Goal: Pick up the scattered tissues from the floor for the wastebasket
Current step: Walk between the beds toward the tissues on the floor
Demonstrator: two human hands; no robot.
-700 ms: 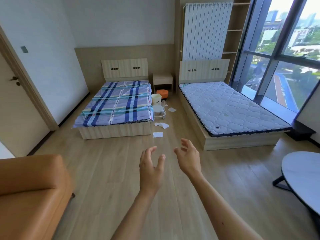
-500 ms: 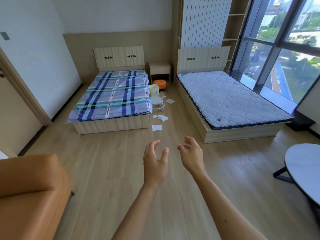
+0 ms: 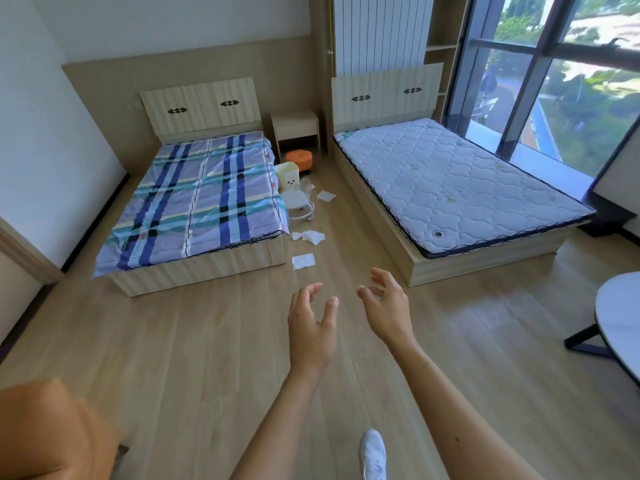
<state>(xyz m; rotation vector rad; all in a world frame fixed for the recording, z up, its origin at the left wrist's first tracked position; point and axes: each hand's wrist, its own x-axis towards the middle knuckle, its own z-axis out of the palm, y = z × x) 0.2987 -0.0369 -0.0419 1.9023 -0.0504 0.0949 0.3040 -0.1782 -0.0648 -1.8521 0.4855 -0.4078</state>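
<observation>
Tissues (image 3: 303, 261) between bed edges (image 3: 207, 268)

Counted in the room: two beds (image 3: 197, 202) (image 3: 450, 181), one wastebasket (image 3: 288, 176), two hands (image 3: 311, 332) (image 3: 388, 306), and at least four tissues (image 3: 303, 261) (image 3: 309, 236) (image 3: 326, 196) (image 3: 307, 185).

You're looking at a floor (image 3: 194, 358) of pale wood-grain planks with a soft sheen, and the tissues (image 3: 303, 261) at centre frame are thin white paper, some crumpled. The striped sheet (image 3: 197, 199) at left looks like smooth cloth; the bare mattress (image 3: 450, 178) at right is quilted fabric. The wastebasket (image 3: 288, 178) looks like matt cream plastic.
</observation>
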